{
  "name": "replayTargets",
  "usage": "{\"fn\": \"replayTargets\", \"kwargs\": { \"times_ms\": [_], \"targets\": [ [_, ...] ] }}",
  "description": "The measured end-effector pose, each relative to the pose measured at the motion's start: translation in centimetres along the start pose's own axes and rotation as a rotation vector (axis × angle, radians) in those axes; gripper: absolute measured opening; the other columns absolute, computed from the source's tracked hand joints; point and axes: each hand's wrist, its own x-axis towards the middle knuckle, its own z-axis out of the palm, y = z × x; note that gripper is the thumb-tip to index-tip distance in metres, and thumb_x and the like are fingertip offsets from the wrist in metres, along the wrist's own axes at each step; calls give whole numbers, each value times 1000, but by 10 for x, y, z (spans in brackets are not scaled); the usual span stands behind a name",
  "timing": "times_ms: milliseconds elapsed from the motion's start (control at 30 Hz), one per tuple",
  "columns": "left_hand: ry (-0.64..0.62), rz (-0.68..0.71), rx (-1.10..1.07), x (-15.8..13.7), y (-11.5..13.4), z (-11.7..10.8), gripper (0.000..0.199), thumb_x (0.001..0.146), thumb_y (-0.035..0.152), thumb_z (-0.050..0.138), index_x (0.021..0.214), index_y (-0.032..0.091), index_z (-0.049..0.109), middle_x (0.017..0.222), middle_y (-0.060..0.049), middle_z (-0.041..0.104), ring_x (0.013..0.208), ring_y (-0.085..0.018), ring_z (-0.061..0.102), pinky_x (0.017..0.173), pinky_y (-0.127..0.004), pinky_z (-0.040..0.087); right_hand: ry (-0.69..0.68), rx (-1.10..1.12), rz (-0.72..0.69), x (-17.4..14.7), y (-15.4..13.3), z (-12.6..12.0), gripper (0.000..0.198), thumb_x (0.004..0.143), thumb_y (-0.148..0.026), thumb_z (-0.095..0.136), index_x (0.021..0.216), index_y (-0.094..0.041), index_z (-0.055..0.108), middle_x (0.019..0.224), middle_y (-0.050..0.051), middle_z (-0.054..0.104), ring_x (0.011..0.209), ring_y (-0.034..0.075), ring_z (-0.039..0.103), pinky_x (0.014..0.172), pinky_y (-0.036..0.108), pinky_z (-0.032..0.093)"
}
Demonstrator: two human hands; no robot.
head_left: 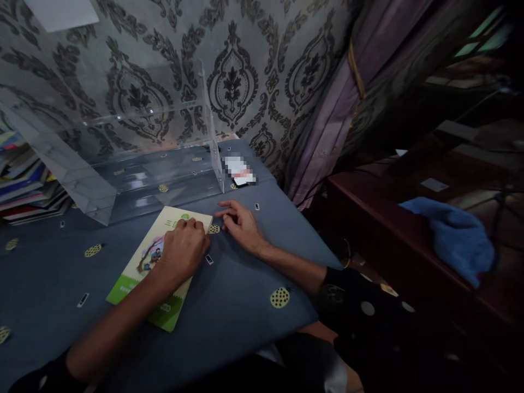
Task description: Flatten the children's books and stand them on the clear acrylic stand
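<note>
Now, left hand point(186, 245): curled on a cream-and-green rectangular paper book point(141, 262), perhaps steadying it; grip cannot be told.
Book: flat beneath that hand.
Right hand point(239, 222): loosely spread, empty, beside the book's corner.
Clear acrylic rack point(153, 150): beyond both hands, perhaps leaving room.

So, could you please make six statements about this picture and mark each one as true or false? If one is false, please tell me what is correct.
1. The left hand is on the book. True.
2. The book lies open. False: it is closed.
3. The right hand is beside the book. True.
4. A clear plastic rack stands beyond the book. True.
5. Nothing is to the left of the rack. False: a stack of books lies there.
6. The surface under the book is plain. False: the tablecloth has pale yellow pineapple prints.
</note>
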Motion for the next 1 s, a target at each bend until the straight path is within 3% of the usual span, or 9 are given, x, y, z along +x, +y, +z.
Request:
{"fn": "replayTargets", "kwargs": {
  "times_ms": [200,400,700,867,1000],
  "targets": [
    [1,-18,-65,1,-3,-3,28,94,24,43,96,13,69,95,-19,70,95,-36,67,76,-43,50,2,-38,-39,-3,-1,1,35,85,-8,46,117,-19,57,102,4,75,59,10,61,62,26,49],
    [15,-4,11,3,-7,-7,36,98,27,38,90,14,71,88,-15,72,81,-30,71,73,-38,49,-15,-49,-52,-4,-2,0,41,86,-8,45,124,-19,54,108,7,74,59,11,59,62,28,50],
    [7,12,60,1,-4,-12,35,99,26,39,93,14,72,91,-15,74,88,-31,74,70,-37,52,-94,-207,-196,-11,-7,-1,44,90,-10,46,133,-21,49,110,6,74,60,11,58,67,29,50],
    [-4,52,22,-7,-8,-6,26,98,29,50,105,14,70,114,-16,72,106,-32,70,75,-39,56,-149,-350,-288,-13,-3,1,38,91,-11,49,128,-20,54,108,7,74,91,19,67,83,34,52],
    [39,282,-103,-33,-53,14,40,95,43,60,125,17,64,138,-14,63,124,-31,61,96,-43,53,-179,-416,-337,-13,1,0,38,92,-11,49,128,-21,55,112,8,72,106,22,65,93,40,51]
  ]
}}
